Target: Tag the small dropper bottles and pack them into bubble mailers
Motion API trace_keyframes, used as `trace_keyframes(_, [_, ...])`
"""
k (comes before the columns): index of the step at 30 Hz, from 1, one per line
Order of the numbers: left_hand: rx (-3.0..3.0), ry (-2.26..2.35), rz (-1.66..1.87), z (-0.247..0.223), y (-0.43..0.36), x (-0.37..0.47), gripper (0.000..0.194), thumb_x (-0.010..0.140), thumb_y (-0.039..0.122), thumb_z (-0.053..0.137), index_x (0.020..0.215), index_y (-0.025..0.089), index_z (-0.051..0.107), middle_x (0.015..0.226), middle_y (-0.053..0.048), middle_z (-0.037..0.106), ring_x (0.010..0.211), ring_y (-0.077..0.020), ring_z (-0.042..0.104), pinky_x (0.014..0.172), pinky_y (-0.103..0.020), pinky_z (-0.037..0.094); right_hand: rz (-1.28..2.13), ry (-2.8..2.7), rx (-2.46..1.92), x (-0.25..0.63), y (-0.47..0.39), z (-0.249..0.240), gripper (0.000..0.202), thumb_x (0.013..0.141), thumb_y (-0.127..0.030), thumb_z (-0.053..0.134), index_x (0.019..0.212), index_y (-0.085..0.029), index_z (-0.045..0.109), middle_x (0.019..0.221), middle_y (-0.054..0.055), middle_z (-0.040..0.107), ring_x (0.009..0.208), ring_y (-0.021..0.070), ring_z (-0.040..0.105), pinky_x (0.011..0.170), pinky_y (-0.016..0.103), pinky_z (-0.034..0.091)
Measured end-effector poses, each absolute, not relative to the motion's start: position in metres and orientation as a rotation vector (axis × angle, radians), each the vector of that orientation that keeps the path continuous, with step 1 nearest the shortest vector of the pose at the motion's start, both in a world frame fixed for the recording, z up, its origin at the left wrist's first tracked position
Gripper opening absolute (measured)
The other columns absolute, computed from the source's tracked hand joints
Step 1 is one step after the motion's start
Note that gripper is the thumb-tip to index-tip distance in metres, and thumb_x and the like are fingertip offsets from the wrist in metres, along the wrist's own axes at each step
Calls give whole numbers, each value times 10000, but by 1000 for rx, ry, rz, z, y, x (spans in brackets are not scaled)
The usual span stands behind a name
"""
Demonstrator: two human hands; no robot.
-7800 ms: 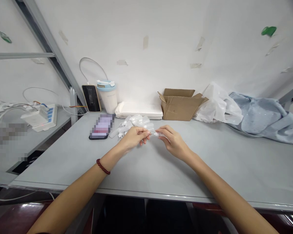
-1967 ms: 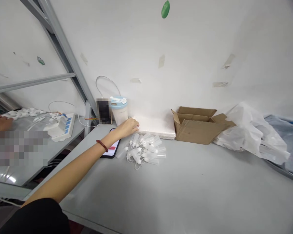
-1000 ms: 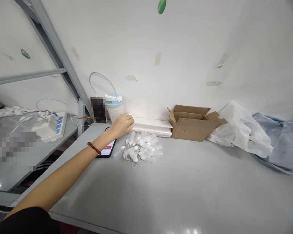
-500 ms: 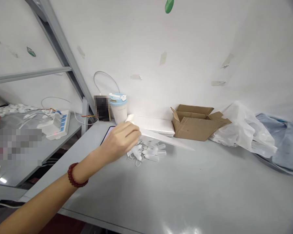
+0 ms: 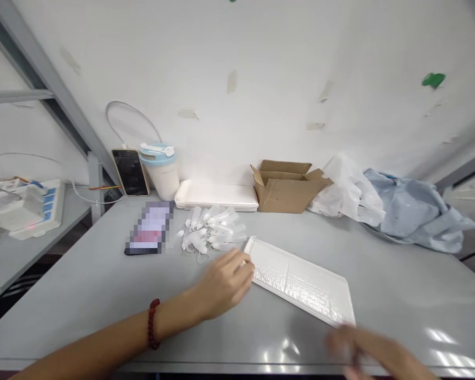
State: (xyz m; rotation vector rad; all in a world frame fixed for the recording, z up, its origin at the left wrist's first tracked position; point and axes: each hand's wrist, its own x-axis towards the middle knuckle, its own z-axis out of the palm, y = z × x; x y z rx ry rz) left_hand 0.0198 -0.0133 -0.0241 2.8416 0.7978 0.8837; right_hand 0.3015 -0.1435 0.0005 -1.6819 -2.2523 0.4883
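"1 white padded packet [image 5: 301, 279] is on the grey table [image 5: 174, 338]. How does it lie?"

"Aslant, bubbled face up, running from the middle toward the near right."

"What about the left hand [image 5: 225, 285]?"

"Its fingers are bent around the packet's left end, gripping it. A dark red bead bracelet [image 5: 153, 323] circles that wrist."

"And the right hand [image 5: 374, 345]?"

"Blurred, just beside the packet's near right corner. I cannot tell whether its fingers are spread or curled, nor whether they touch the packet."

"What sits next to the packet?"

"1 heap of small translucent pieces [image 5: 214, 229], some with thin loops, just to its left. Behind the heap is a stack of white packets [image 5: 217, 195]."

"Left of the heap?"

"1 flat phone [image 5: 152, 229], and behind it 1 propped phone [image 5: 130, 171] beside a blue-lidded cup [image 5: 162, 171]."

"Right of the stack?"

"1 open cardboard box [image 5: 283, 195], then a white plastic bag [image 5: 348, 190] and pale blue cloth [image 5: 419, 211]."
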Motion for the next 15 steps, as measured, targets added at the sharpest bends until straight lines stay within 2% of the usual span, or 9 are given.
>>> trace_keyframes(2, [2612,1142,827,-29,-8,23,123,872,191,449,916,164,561,906,-92,615,799,-200,581,674,-322,469,459,-2291,-1674,291,-108,4,584,797,-519,564,1343,-431,377,1353,51,461,1286,276,408,910,443,501])
trace_keyframes(4, [2403,1346,667,-30,-2,25,114,844,230,476,857,172,573,840,-74,630,728,-207,597,632,-325,460,386,-2416,-1681,275,-71,2,824,755,-573,585,1436,-249,252,1439,159,343,1352,358,278,1019,559,372])
trace_keyframes(6, [2216,1380,535,-28,4,28,104,796,205,493,726,178,566,707,-42,619,652,-202,599,597,-314,445,448,-2556,-1652,256,-40,-2,912,738,-560,606,1446,-167,186,1450,207,303,1355,379,250,1036,581,316])
trace_keyframes(8, [1957,1335,466,-26,9,31,118,751,166,490,644,179,538,592,-12,578,578,-186,596,550,-290,435,520,-2637,-1599,242,-21,-4,893,735,-445,627,1442,-155,163,1433,201,319,1318,348,313,1035,540,322])
trace_keyframes(10, [1645,1248,501,-26,12,34,88,729,159,494,650,172,530,554,6,559,523,-164,590,515,-267,439,536,-2661,-1551,235,-10,-2,853,708,-341,619,1424,-164,190,1383,180,376,1258,323,380,1020,510,334])
trace_keyframes(12, [1408,1133,636,-26,14,37,56,727,189,522,676,167,526,575,8,572,520,-146,590,526,-258,461,485,-2631,-1505,234,-4,-1,863,659,-313,624,1404,-172,212,1347,172,400,1233,330,386,1004,509,333])
trace_keyframes(15, [1274,1008,832,-27,13,38,106,725,253,585,715,166,525,648,-3,607,572,-134,592,583,-263,483,382,-2535,-1408,240,0,-3,841,642,-280,596,1383,-193,209,1319,161,415,1209,326,391,978,497,345])
